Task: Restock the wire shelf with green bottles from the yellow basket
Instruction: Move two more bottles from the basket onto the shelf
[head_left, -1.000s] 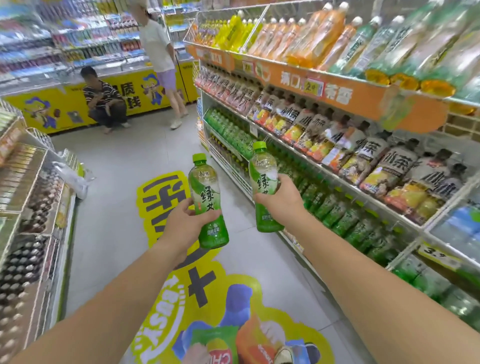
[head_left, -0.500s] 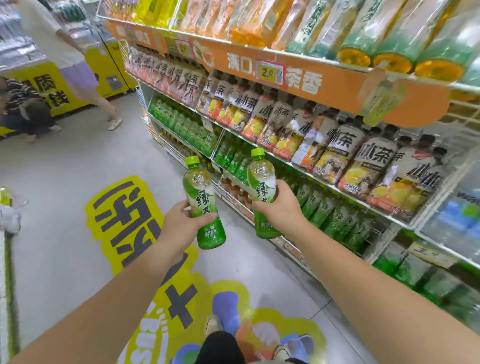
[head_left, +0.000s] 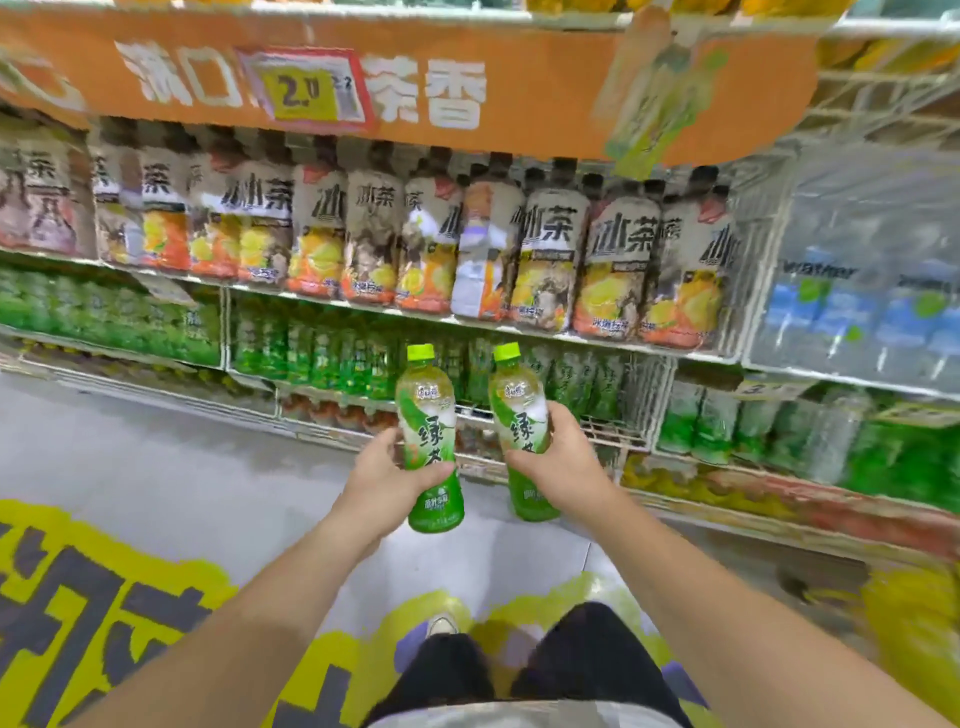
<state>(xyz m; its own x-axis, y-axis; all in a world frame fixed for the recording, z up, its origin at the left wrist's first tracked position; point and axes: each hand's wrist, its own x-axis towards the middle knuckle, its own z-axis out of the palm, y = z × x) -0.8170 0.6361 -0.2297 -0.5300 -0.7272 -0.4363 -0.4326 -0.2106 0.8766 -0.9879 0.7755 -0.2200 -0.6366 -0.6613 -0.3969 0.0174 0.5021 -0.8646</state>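
Observation:
I hold two green tea bottles with lime caps, both upright, in front of the wire shelf (head_left: 613, 434). My left hand (head_left: 382, 480) grips the left green bottle (head_left: 428, 415) around its lower half. My right hand (head_left: 558, 460) grips the right green bottle (head_left: 519, 410) the same way. Behind them a row of matching green bottles (head_left: 332, 353) stands on the shelf, with a bare patch of wire just right of the bottles I hold. The yellow basket is out of view.
Iced tea bottles (head_left: 545, 254) fill the shelf above, under an orange price banner (head_left: 415, 88). Water bottles (head_left: 857, 306) stand at the right. More green bottles (head_left: 779, 431) sit lower right. A yellow floor sticker (head_left: 104, 597) covers the grey floor; my legs are below.
The view has swung right to face the shelf head-on. Both hands have carried the bottles closer to the green-bottle shelf. The two people down the aisle have left the view.

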